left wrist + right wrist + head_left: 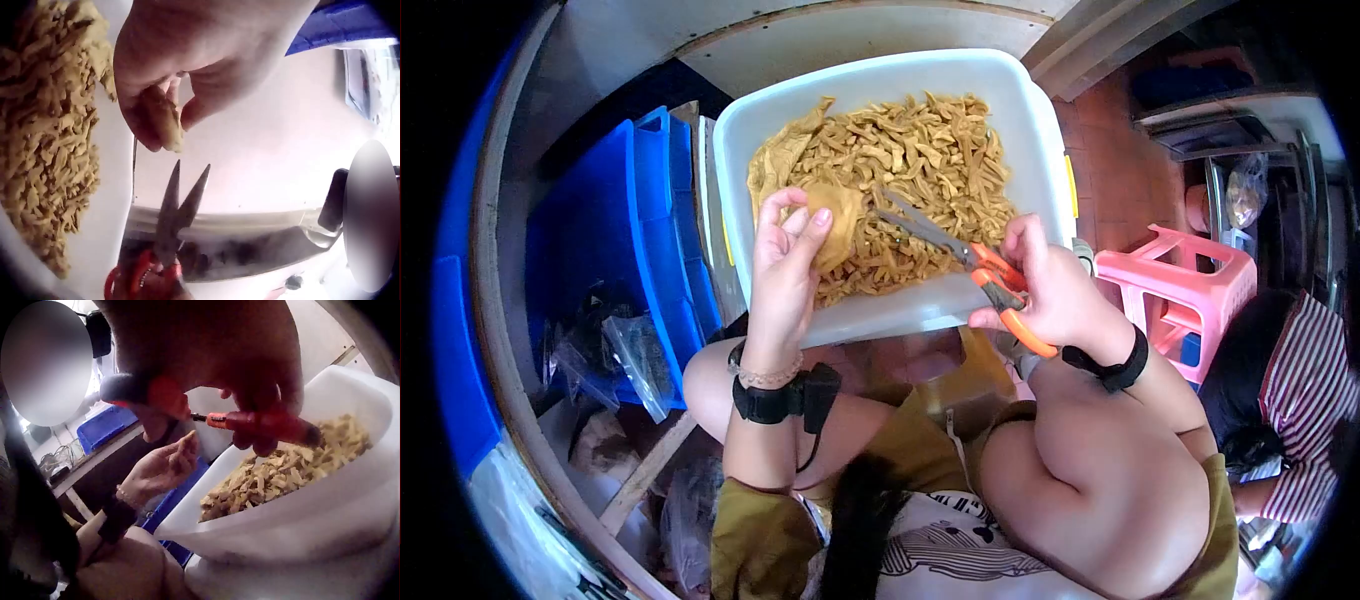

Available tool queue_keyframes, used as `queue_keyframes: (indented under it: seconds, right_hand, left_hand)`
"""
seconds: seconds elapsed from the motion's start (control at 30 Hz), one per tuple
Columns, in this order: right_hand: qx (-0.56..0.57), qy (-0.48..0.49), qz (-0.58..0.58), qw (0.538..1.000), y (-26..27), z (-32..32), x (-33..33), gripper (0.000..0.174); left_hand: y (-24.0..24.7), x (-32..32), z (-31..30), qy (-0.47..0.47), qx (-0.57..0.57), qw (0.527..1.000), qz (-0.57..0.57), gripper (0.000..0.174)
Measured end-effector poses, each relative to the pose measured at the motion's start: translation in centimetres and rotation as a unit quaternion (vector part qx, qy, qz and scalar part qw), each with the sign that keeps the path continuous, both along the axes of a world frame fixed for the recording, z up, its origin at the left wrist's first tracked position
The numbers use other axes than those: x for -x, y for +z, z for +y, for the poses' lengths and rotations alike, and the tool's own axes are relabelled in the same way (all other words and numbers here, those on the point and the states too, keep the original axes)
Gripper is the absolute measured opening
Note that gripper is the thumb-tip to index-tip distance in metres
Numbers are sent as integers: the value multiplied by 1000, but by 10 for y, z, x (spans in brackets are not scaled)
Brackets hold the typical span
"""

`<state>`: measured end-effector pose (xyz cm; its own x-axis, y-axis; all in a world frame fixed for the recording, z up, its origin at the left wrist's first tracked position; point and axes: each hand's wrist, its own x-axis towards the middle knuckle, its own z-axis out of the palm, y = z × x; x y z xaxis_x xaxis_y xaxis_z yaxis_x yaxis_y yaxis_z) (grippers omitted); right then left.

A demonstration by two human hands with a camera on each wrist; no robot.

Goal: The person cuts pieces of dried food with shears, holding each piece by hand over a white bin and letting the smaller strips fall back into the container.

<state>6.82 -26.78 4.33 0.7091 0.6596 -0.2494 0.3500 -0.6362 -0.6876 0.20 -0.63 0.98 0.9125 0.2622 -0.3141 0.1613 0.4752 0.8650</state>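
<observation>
My left hand (783,265) pinches a soft, flat yellow-brown piece of food (837,220) between thumb and fingers, over the left part of a white plastic tub (1042,150). Orange-handled scissors (945,240) are in my right hand (1065,300), fingers through and around the handles. Their blades point left toward the piece; in the left wrist view the blades (181,200) stand parted, their tips a little apart from the held piece (164,119). Many cut yellow-brown strips (940,140) fill the tub, with larger uncut pieces (785,160) along its left side.
Blue plastic crates (590,220) stand left of the tub, with clear plastic bags (640,350) beside them. A pink stool (1185,275) is at the right, near another person in a striped top (1310,350). My bent legs (1090,460) lie just below the tub.
</observation>
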Motion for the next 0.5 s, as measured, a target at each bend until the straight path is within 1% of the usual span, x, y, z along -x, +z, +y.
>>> queue_keyframes:
  seconds: [0.03,0.07,0.1,0.17,0.2,0.27,0.37,0.4,0.47,0.5]
  right_hand:
    - [14,14,14,1000,0,1,1,73]
    - [19,13,33,999,-2,2,2,75]
    - [17,12,31,999,-2,3,2,75]
    - [1,17,65,998,-2,3,2,73]
    - [0,15,64,998,-3,4,3,73]
    - [-33,23,112,993,-6,3,3,75]
    - [-56,26,110,992,-4,7,2,74]
    - [-57,25,111,992,-6,8,2,74]
    - [-86,47,49,994,-10,9,3,76]
    - [-87,44,50,994,-9,10,2,76]
  left_hand:
    - [4,0,-2,12,54,998,7,31]
    - [1,1,0,-13,55,998,1,37]
    - [-2,2,-1,-14,52,999,-1,37]
    - [-6,3,-9,-31,75,995,-51,39]
    - [-7,3,-11,-50,44,997,-45,38]
    - [-12,3,-20,-43,43,997,-46,38]
    - [-10,1,-25,-39,40,998,-37,39]
    - [-6,1,-27,-54,26,998,-27,41]
    - [-7,1,-31,-71,11,997,-16,42]
    - [-11,2,-33,-56,-16,998,-33,44]
